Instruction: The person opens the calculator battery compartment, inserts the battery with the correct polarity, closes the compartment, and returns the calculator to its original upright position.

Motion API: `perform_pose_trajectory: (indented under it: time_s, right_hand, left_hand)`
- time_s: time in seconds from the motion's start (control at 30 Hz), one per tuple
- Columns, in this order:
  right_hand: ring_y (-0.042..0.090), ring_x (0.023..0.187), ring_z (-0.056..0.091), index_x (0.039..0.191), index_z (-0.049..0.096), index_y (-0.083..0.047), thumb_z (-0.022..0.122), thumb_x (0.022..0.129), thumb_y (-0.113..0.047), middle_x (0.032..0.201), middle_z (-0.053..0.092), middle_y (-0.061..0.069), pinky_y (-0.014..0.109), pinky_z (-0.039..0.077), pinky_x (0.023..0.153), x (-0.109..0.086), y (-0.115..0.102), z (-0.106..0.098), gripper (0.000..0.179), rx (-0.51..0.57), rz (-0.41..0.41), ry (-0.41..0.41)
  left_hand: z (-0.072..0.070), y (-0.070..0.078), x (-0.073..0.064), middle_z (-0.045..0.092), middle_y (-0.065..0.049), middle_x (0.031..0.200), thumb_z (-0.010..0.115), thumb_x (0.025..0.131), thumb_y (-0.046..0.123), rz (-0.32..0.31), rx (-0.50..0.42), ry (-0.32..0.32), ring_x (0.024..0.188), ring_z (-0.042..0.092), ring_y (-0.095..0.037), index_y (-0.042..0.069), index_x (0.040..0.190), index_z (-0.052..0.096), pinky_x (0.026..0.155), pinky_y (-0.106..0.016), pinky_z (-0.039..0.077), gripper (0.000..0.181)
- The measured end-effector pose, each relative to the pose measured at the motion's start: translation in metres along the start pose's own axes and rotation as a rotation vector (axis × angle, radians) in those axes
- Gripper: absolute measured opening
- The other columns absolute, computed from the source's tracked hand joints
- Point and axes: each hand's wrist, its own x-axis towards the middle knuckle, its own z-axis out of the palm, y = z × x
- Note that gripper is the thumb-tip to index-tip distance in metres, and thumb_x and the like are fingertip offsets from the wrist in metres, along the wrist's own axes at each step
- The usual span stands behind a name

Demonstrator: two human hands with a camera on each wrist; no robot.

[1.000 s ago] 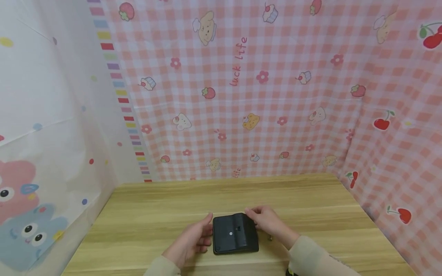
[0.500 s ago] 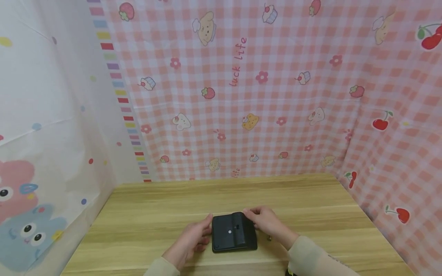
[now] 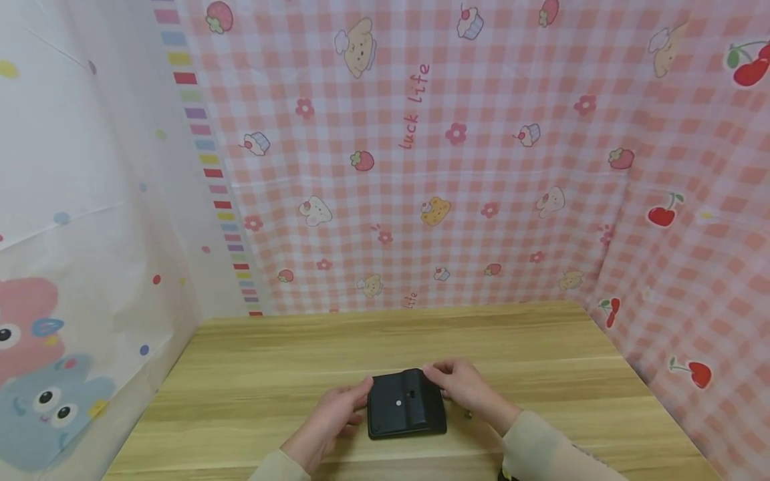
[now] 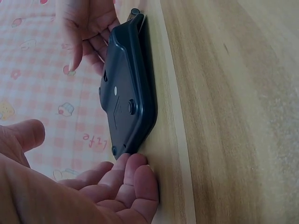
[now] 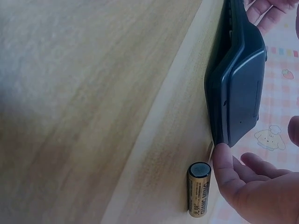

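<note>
A black calculator (image 3: 388, 407) lies face down on the wooden table, its raised back section on the right and a small white dot on its underside. Round feet and a slot show in the left wrist view on the calculator (image 4: 122, 88). My left hand (image 3: 333, 417) is at its left edge, fingers loosely bent with the tips at the near end, thumb apart. On the other side, my right hand (image 3: 466, 386) has its fingertips at the far right corner; its thumb stands away in the right wrist view. A gold and black AA battery (image 5: 199, 189) stands beside the right fingers (image 5: 223, 161).
The wooden table (image 3: 271, 361) reaches back to a pink checked cloth (image 3: 385, 200), with a white printed cloth (image 3: 102, 167) on the left. A dark object with a yellow-green part (image 3: 505, 474) shows partly at the bottom edge, beside the right sleeve (image 3: 547, 444).
My left hand has closed up to the calculator's left edge, its thumb now at the far left corner. The right hand and calculator keep nearly the same place.
</note>
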Motion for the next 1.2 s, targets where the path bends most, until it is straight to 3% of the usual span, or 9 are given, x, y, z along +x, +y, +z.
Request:
perform_pose_trajectory:
  time_s: [0.2, 0.4, 0.5, 0.7, 0.83, 0.9, 1.07, 1.2]
  right_hand:
    - [0.021, 0.108, 0.072, 0.136, 0.067, 0.004, 0.068, 0.106, -0.039, 0.130, 0.074, 0.015, 0.042, 0.063, 0.092, -0.003, 0.001, 0.000, 0.052, 0.032, -0.021, -0.011]
    - [0.028, 0.117, 0.071, 0.137, 0.066, 0.006, 0.071, 0.104, -0.038, 0.134, 0.072, 0.020, 0.048, 0.061, 0.099, -0.005, 0.003, -0.001, 0.056, -0.040, -0.072, 0.000]
    - [0.030, 0.120, 0.071, 0.137, 0.066, 0.006, 0.073, 0.103, -0.036, 0.133, 0.073, 0.019, 0.052, 0.057, 0.104, -0.007, 0.005, -0.002, 0.054, -0.096, -0.121, 0.009]
    - [0.039, 0.128, 0.068, 0.144, 0.063, 0.003, 0.075, 0.102, -0.033, 0.143, 0.068, 0.021, 0.057, 0.054, 0.108, -0.010, 0.010, -0.009, 0.057, -0.237, -0.236, 0.014]
    - [0.042, 0.135, 0.063, 0.148, 0.060, -0.001, 0.076, 0.101, -0.036, 0.149, 0.063, 0.021, 0.060, 0.050, 0.112, -0.014, 0.013, -0.016, 0.061, -0.363, -0.313, 0.020]
    - [0.044, 0.140, 0.059, 0.149, 0.059, -0.002, 0.077, 0.100, -0.036, 0.151, 0.061, 0.022, 0.061, 0.047, 0.116, -0.017, 0.014, -0.019, 0.063, -0.400, -0.345, 0.017]
    - [0.046, 0.145, 0.052, 0.152, 0.057, -0.005, 0.079, 0.098, -0.041, 0.154, 0.059, 0.022, 0.064, 0.043, 0.118, -0.020, 0.017, -0.030, 0.068, -0.493, -0.431, 0.006]
    - [0.045, 0.146, 0.052, 0.155, 0.055, -0.010, 0.080, 0.096, -0.045, 0.156, 0.056, 0.020, 0.064, 0.045, 0.117, -0.022, 0.018, -0.037, 0.072, -0.553, -0.488, -0.015]
  left_hand:
    - [0.000, -0.002, -0.001, 0.065, -0.027, 0.144, 0.063, 0.099, 0.069, 0.014, 0.018, -0.024, 0.112, 0.063, -0.031, -0.010, 0.147, 0.053, 0.092, -0.042, 0.052, 0.093]
    - [0.000, -0.005, 0.000, 0.064, -0.028, 0.144, 0.066, 0.094, 0.074, 0.071, 0.094, -0.009, 0.118, 0.066, -0.038, -0.007, 0.146, 0.057, 0.101, -0.057, 0.053, 0.096]
    - [0.000, -0.008, 0.001, 0.063, -0.028, 0.145, 0.069, 0.095, 0.069, 0.194, 0.208, 0.013, 0.126, 0.066, -0.044, -0.004, 0.144, 0.060, 0.106, -0.062, 0.052, 0.088]
    - [-0.009, -0.016, -0.001, 0.061, -0.022, 0.152, 0.079, 0.095, 0.049, 0.559, 0.576, 0.082, 0.140, 0.056, -0.048, 0.005, 0.143, 0.065, 0.114, -0.067, 0.045, 0.067]
    - [-0.021, -0.019, 0.000, 0.055, -0.019, 0.158, 0.082, 0.092, 0.049, 0.727, 0.773, 0.051, 0.147, 0.049, -0.049, 0.008, 0.146, 0.063, 0.119, -0.072, 0.035, 0.070]
    - [-0.027, -0.019, 0.002, 0.051, -0.018, 0.162, 0.081, 0.092, 0.052, 0.762, 0.838, 0.007, 0.150, 0.044, -0.050, 0.010, 0.149, 0.061, 0.121, -0.074, 0.032, 0.073]
    - [-0.039, -0.019, 0.010, 0.042, -0.016, 0.169, 0.078, 0.093, 0.057, 0.778, 0.917, -0.110, 0.158, 0.031, -0.054, 0.017, 0.157, 0.054, 0.123, -0.077, 0.026, 0.079]
    - [-0.046, -0.019, 0.018, 0.039, -0.017, 0.171, 0.077, 0.092, 0.062, 0.811, 0.955, -0.154, 0.159, 0.028, -0.055, 0.019, 0.159, 0.051, 0.123, -0.079, 0.023, 0.084]
